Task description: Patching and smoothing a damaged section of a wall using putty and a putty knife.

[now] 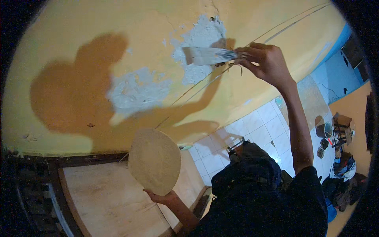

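High in front of the yellow wall (158, 23), my right hand (268, 63) grips a putty knife (203, 56) by its handle end. Its wide, whitish-smeared blade points left, over a rough grey-white putty patch (205, 31). Whether the blade touches the wall cannot be told. A second putty patch (138, 93) lies lower and to the left. My left hand (161, 196), lower down, holds a flat, rounded tan disc (154, 162) by its bottom edge. The disc hides part of the wall's lower edge.
Thin cables (290, 25) run slantwise along the wall. Below left is a wood-framed pale panel (106, 197). White floor tiles (252, 126) lie below right, with a bucket (324, 129), a small wooden stool (342, 120) and a heap of clothes (343, 189) beyond.
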Available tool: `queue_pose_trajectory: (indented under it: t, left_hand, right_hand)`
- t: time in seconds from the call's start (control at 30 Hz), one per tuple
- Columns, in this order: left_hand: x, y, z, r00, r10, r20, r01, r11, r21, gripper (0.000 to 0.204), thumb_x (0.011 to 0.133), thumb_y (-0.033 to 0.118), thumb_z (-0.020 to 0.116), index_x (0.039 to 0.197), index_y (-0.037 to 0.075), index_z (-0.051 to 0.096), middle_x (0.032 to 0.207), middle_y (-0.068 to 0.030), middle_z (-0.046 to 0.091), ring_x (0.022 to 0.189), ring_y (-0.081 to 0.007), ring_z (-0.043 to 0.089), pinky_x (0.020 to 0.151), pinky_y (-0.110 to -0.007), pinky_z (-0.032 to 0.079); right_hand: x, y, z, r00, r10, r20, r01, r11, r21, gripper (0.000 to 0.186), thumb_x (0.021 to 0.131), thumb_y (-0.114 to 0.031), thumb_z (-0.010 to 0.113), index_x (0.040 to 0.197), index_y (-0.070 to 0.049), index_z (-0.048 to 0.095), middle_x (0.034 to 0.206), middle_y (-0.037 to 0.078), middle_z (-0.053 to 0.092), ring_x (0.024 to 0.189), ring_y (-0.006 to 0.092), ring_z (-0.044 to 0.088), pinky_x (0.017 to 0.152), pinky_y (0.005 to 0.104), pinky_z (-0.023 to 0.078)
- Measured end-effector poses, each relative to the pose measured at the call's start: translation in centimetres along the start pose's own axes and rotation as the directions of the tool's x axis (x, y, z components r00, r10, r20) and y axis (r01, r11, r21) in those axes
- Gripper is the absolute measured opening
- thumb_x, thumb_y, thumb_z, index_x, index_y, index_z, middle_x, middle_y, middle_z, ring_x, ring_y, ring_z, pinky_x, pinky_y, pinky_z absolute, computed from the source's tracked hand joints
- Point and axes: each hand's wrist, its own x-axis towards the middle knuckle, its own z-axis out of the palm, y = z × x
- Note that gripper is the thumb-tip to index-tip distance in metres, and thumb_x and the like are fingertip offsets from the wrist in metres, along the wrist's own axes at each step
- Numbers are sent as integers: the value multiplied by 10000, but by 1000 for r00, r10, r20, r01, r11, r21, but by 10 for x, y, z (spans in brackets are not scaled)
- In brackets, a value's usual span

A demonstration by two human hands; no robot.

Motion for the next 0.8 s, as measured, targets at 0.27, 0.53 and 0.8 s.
queue_pose_trajectory:
  t: [0.27,0.53,0.8]
  left_hand:
    - [9,-1,-7,1000,30,-7,-29,999,39,580,1009,420,398,1334,-52,485,1400,-228,482,1270,-354,501,1102,-551,376]
    - [10,12,5,1000,29,-2,-29,998,49,577,1005,413,413,1329,-61,472,1381,-233,493,1254,-359,512,1087,-550,398]
    - [1,20,25,1000,21,23,-20,999,-26,564,1035,398,386,1365,-57,434,1384,-248,489,1250,-387,515,1083,-572,407]
  right_hand:
    - [40,13,-6,993,-112,24,114,987,-116,232,803,-290,751,959,-118,741,800,68,695,708,277,675,616,382,537]
    - [24,-12,-14,991,-109,-79,104,993,-58,255,818,-363,728,947,-144,753,791,50,693,674,267,671,609,382,534]
    - [14,-26,-6,990,14,-141,-41,981,-188,198,839,-366,701,947,-207,751,730,17,645,639,255,646,544,381,508]
